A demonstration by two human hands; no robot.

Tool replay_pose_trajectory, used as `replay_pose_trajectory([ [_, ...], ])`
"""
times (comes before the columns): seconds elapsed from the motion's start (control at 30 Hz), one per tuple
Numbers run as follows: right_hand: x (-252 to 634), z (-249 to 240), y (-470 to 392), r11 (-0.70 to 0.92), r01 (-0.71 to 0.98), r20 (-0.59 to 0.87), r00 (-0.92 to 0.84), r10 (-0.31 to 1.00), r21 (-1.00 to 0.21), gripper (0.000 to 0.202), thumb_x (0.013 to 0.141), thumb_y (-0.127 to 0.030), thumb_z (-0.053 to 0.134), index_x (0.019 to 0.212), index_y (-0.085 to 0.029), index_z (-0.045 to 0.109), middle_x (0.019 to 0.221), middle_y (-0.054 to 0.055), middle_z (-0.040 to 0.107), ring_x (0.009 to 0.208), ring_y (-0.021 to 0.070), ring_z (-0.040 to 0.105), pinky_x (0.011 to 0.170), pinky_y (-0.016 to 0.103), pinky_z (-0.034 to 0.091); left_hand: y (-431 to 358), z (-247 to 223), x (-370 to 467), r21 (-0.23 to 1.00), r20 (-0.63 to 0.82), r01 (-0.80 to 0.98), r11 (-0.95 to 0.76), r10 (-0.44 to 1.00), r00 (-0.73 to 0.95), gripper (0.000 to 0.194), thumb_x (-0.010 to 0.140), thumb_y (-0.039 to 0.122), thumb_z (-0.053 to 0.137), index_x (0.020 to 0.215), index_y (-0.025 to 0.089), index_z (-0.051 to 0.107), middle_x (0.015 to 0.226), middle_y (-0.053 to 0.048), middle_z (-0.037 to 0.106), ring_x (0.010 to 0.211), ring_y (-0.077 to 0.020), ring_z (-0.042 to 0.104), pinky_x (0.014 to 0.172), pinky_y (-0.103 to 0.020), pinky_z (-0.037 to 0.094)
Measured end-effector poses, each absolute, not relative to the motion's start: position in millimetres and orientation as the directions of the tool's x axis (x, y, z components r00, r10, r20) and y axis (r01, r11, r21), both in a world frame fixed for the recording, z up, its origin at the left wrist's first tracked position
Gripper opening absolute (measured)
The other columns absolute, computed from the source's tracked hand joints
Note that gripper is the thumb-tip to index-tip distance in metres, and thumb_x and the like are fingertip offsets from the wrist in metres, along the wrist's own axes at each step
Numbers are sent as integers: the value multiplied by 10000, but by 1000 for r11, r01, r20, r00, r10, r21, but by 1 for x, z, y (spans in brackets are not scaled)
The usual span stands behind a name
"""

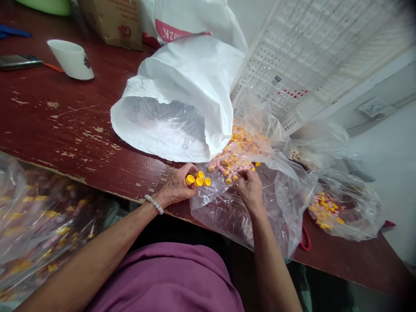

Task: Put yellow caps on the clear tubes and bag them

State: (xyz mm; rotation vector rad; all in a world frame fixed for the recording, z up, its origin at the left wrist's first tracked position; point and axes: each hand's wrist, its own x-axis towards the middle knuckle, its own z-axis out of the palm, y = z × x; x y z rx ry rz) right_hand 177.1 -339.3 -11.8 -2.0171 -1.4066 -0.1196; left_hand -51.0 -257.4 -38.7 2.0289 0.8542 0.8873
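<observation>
My left hand (179, 184), with a beaded bracelet (154, 204) at the wrist, is closed around several yellow-capped tubes (199, 178), their round cap ends facing up. Most of the tubes' length is hidden by my fingers. To its right, my right hand (250, 187) is in a pinch at the near edge of a pile of yellow-capped pieces (242, 145) with pinkish bodies. What sits between those fingertips is hidden. The pile lies on and partly under a clear plastic bag (276, 182). Just beyond my left hand, a white sack (195, 65) lies with its mouth towards me, holding clear tubes (182, 117).
A white mesh basket (312, 52) leans at the back right. Another clear bag of yellow pieces (344, 216) lies on the right of the red table (65, 112). On the left are a white cup (69, 60), a phone (19, 62) and a carton (112, 21). Bagged yellow-topped pieces (48, 234) sit below the front edge.
</observation>
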Motion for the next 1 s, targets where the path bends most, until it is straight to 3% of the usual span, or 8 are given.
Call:
replay_pose_trajectory([
  [0.1, 198, -34, -335, -349, 828, 258, 488, 834, -439, 248, 749, -346, 543, 895, -152, 594, 841, 87, 636, 761, 207, 557, 720, 348, 437, -258, -39, -51, 820, 304, 274, -502, 789, 534, 384, 561, 133, 608, 933, 182, 526, 787, 12, 637, 614, -125, 569, 574, -225, 427],
  [0.27, 196, -48, -329, -303, 866, 310, 438, 844, -398, 264, 800, -325, 495, 979, -153, 583, 976, 126, 643, 889, 233, 559, 773, 354, 425, -258, -39, -51, 820, 316, 259, -511, 780, 540, 399, 560, 125, 601, 946, 186, 519, 833, 4, 645, 660, -137, 593, 607, -231, 446],
  [0.43, 199, -18, -348, -456, 810, 360, 577, 733, -370, 255, 831, -307, 477, 960, -132, 609, 924, 145, 627, 850, 242, 570, 750, 373, 432, -258, -41, -51, 805, 327, 270, -529, 774, 542, 404, 556, 125, 602, 946, 187, 520, 822, 2, 648, 648, -138, 592, 607, -235, 447],
  [0.5, 185, 1, -356, -355, 835, 416, 525, 743, -419, 227, 844, -316, 483, 931, -158, 622, 912, 115, 620, 851, 222, 570, 769, 369, 441, -258, -42, -51, 803, 326, 271, -531, 772, 546, 405, 562, 124, 599, 954, 189, 519, 841, -3, 653, 657, -139, 595, 614, -236, 448],
  [0.6, 141, 22, -354, 21, 843, 508, 304, 806, -538, 177, 859, -325, 520, 933, -209, 631, 931, 61, 604, 859, 179, 573, 770, 334, 469, -258, -40, -51, 796, 330, 277, -539, 768, 548, 387, 567, 125, 597, 942, 188, 523, 840, -1, 645, 660, -137, 589, 618, -235, 440],
  [0.7, 99, 28, -335, 256, 798, 537, 99, 838, -545, 131, 856, -270, 549, 932, -222, 644, 957, 54, 591, 905, 162, 573, 777, 303, 482, -259, -37, -52, 794, 330, 274, -542, 763, 556, 360, 580, 149, 601, 930, 182, 521, 795, 9, 620, 643, -132, 565, 596, -230, 418],
  [0.9, 88, 21, -317, 271, 772, 477, 48, 877, -575, 247, 835, -277, 580, 1071, -204, 581, 937, 35, 634, 709, 126, 578, 715, 284, 492, -260, -33, -52, 802, 323, 267, -535, 763, 560, 248, 585, 160, 581, 802, 186, 465, 665, 41, 508, 562, -106, 465, 525, -216, 333],
  [1.0, 96, 18, -323, 256, 784, 519, 97, 849, -565, 204, 871, -195, 457, 1013, -214, 602, 1037, 57, 597, 920, 164, 571, 819, 328, 471, -260, -33, -52, 804, 299, 286, -521, 771, 562, 244, 582, 171, 588, 776, 195, 442, 641, 49, 478, 541, -100, 430, 514, -216, 312],
])
